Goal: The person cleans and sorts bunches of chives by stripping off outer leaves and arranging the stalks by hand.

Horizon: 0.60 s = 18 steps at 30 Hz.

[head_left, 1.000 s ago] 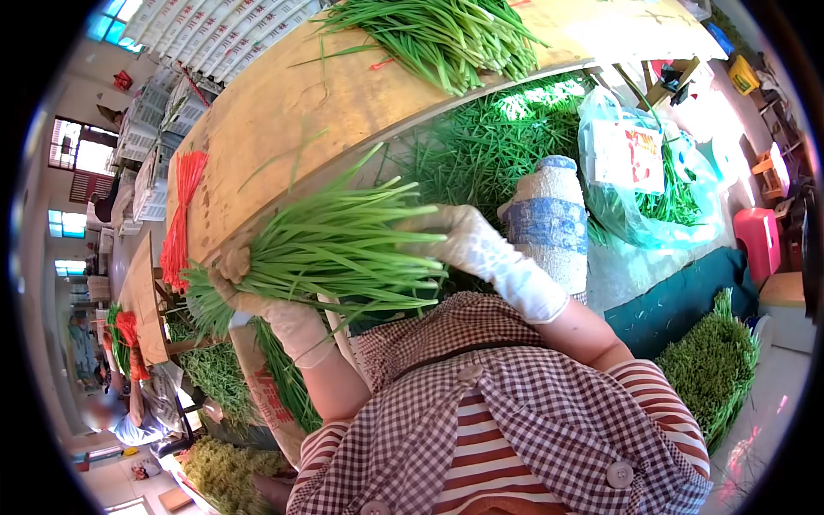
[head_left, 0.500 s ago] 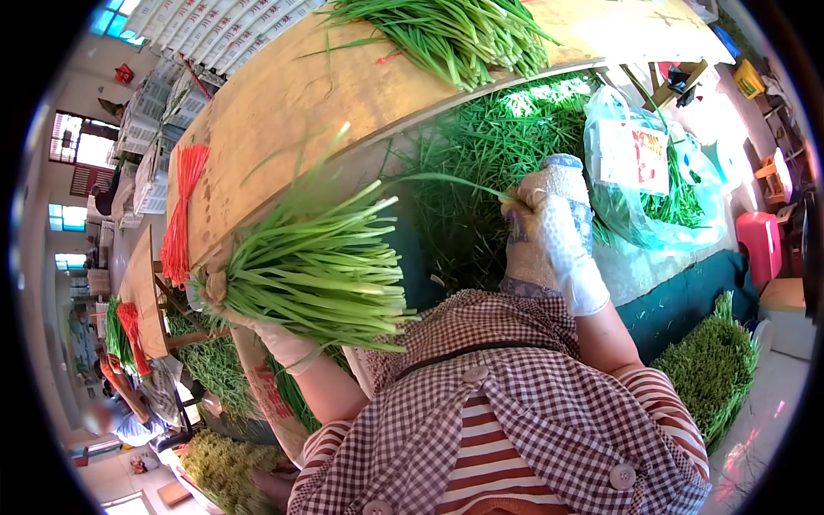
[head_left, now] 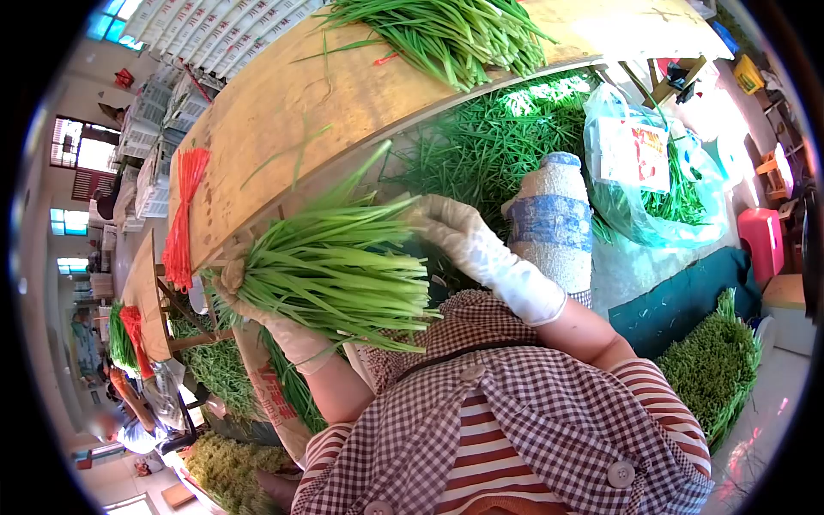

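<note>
My left hand (head_left: 236, 287), in a pale glove, is closed round one end of a bunch of garlic chives (head_left: 343, 266). The loose leaves fan out to the right, above my lap. At the upper right of the bunch, my right hand (head_left: 455, 225), in a white glove, has its fingers pinched at the tip of a leaf; the exact hold is partly hidden. A white and blue towelling cover (head_left: 554, 219) wraps my knee just beyond that hand.
A wooden table (head_left: 266, 120) curves ahead, bearing more chives (head_left: 455, 39) and a bundle of red ties (head_left: 184, 215). Loose green leaves (head_left: 481, 142) cover the floor beneath. To the right are a plastic bag (head_left: 661, 172) and a pink bin (head_left: 760, 245). Another person (head_left: 133, 412) sits at far left.
My right hand has moved left from over the knee, where it held a long leaf, to the bunch's edge. The bunch has shifted slightly right in my left hand.
</note>
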### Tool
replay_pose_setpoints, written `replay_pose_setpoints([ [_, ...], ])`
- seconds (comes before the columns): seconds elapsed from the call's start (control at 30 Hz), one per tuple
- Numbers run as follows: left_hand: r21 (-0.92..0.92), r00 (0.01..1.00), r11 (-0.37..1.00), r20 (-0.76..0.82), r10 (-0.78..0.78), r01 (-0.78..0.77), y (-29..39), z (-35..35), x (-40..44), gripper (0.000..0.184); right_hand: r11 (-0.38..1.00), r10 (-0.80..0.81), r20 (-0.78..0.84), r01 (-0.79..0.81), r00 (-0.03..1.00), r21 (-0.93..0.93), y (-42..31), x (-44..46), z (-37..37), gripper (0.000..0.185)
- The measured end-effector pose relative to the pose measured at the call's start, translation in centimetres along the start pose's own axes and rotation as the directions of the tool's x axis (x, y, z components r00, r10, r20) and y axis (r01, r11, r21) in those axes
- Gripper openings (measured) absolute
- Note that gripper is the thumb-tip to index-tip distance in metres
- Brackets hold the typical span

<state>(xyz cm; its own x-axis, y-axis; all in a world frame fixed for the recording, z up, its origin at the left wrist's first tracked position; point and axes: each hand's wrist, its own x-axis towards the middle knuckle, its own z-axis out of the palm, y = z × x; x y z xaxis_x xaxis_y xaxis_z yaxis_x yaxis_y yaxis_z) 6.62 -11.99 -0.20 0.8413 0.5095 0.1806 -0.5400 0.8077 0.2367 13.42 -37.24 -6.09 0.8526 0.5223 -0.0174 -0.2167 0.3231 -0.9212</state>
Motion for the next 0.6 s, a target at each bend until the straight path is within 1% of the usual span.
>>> replay_pose_setpoints([
  [0.03,0.011,1.000,1.000,-0.009,-0.005,0.005,-0.1,0.1,0.0,0.020,1.000,0.021,-0.014,-0.021,1.000,-0.011,0.0,-0.4,-0.5,0.020],
  [0.1,-0.044,1.000,0.999,0.001,-0.005,0.005,0.1,-0.2,0.0,0.019,0.998,0.062,-0.039,-0.063,0.997,-0.030,-0.6,-1.4,-1.7,0.022],
  [0.13,-0.312,0.984,0.938,0.133,-0.117,0.153,0.9,-1.2,0.4,0.019,0.980,0.091,-0.122,-0.067,0.988,0.189,-0.7,-1.4,-3.0,0.021],
  [0.17,-0.281,0.984,0.949,0.145,-0.107,0.145,1.4,-1.4,0.6,0.017,0.918,0.120,-0.204,-0.031,0.972,0.396,-0.9,-1.5,-4.2,0.020],
  [0.2,-0.219,0.984,0.970,0.161,-0.073,0.108,2.3,-1.8,1.0,0.015,0.908,0.165,-0.406,0.023,0.899,0.418,-0.5,-1.0,-6.1,0.016],
  [0.23,-0.150,0.986,0.987,0.165,-0.038,0.064,2.9,-2.0,1.0,0.014,0.999,0.028,-0.471,-0.015,0.881,0.030,0.2,-0.6,-8.5,0.013],
  [0.27,-0.056,0.986,0.998,0.165,-0.009,0.019,3.2,-2.1,1.0,0.015,0.963,-0.081,-0.495,-0.060,0.865,-0.263,0.6,-0.2,-9.3,0.021],
  [0.3,0.081,0.987,0.996,0.159,0.013,-0.026,3.3,-2.4,0.5,0.017,0.884,-0.147,-0.430,-0.077,0.891,-0.462,1.0,-0.3,-10.0,0.038],
  [0.33,0.240,0.988,0.969,0.152,0.022,-0.058,3.1,-2.8,-0.2,0.020,0.894,-0.117,-0.363,-0.062,0.925,-0.445,1.6,-0.8,-10.2,0.043],
  [0.37,0.516,0.988,0.851,0.153,0.022,-0.099,3.0,-3.0,-1.0,0.023,0.904,-0.088,-0.293,-0.047,0.952,-0.426,-1.1,-1.2,-7.5,0.047],
  [0.4,0.788,0.986,0.600,0.165,0.010,-0.138,2.7,-3.2,-2.0,0.027,0.872,-0.204,-0.213,0.079,0.955,-0.483,-2.3,-1.3,-5.5,0.051],
  [0.43,0.955,0.982,0.233,0.190,-0.003,-0.184,2.3,-3.4,-2.9,0.031,0.807,-0.317,-0.106,0.209,0.942,-0.553,-2.9,-1.1,-4.3,0.052],
  [0.47,0.962,0.971,-0.135,0.238,-0.027,-0.239,1.9,-3.4,-3.7,0.034,0.747,-0.436,-0.034,0.340,0.899,-0.571,-2.5,-0.4,-3.4,0.054],
  [0.5,0.876,0.954,-0.383,0.295,-0.051,-0.292,1.5,-3.1,-4.1,0.039,0.561,-0.587,0.079,0.475,0.806,-0.678,-2.4,0.3,-2.8,0.052],
  [0.53,0.783,0.934,-0.526,0.353,-0.063,-0.331,1.1,-2.8,-4.2,0.043,0.546,-0.592,0.088,0.478,0.801,-0.688,-2.2,0.7,-2.1,0.049],
  [0.57,0.753,0.919,-0.559,0.391,-0.044,-0.347,0.7,-2.5,-4.0,0.047,0.528,-0.598,0.096,0.482,0.796,-0.699,-2.1,1.0,-1.4,0.047],
  [0.6,0.765,0.909,-0.536,0.418,-0.010,-0.357,0.5,-2.2,-3.5,0.051,0.477,-0.616,0.127,0.496,0.778,-0.725,-1.9,1.4,-1.1,0.044],
])
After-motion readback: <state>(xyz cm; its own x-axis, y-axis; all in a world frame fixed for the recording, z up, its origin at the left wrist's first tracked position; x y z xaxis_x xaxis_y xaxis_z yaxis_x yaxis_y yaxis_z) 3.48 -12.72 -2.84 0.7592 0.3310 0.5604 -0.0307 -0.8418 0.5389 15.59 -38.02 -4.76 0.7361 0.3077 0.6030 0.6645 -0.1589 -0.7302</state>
